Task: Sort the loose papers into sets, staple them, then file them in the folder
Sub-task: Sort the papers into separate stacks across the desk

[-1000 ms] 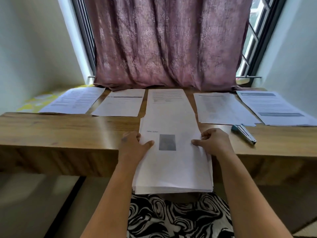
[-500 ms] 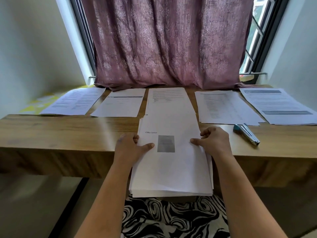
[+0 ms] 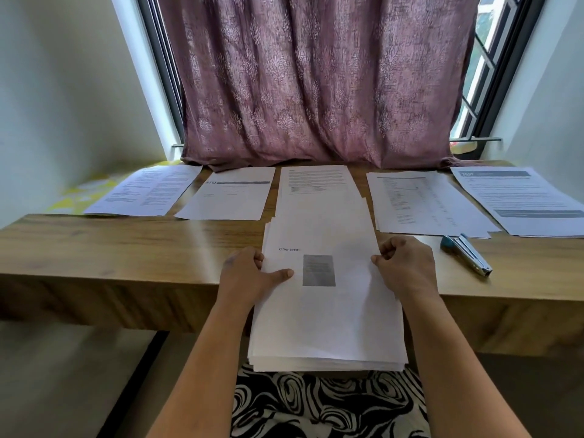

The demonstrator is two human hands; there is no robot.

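Papers first: a thick white stack of loose printed sheets (image 3: 327,311) juts off the near edge of the wooden desk (image 3: 126,248), its near end hanging over a black-and-white swirl-patterned cloth (image 3: 328,406) on the person's lap. The top sheet reads "Offer letter" above a grey block. Left hand (image 3: 246,273) grips the stack's left edge, thumb flat across the top page, fingers curled under. Right hand (image 3: 407,267) pinches the right edge, fingers curled tight, and the top sheet buckles a little beside it.

Just right of that hand, a teal and silver stapler (image 3: 467,254) lies on the desk, angled, apart from the stack.

Farther back, five sets of paper line up across the desk. Far left, a white text page (image 3: 145,191) set at a slant, its far end resting on a yellow patterned surface (image 3: 82,191). Next, a white sheet with a dark header bar (image 3: 230,194). In the middle, a white page with a few lines of print (image 3: 316,188), its near end tucked beneath the held stack. Then a fanned white pile with columns of print (image 3: 420,203), and far right a white page with grey banners (image 3: 518,200), overlapping that pile's edge.

Behind it all hangs a mauve patterned curtain (image 3: 316,80), window frame (image 3: 496,71) showing on either side.
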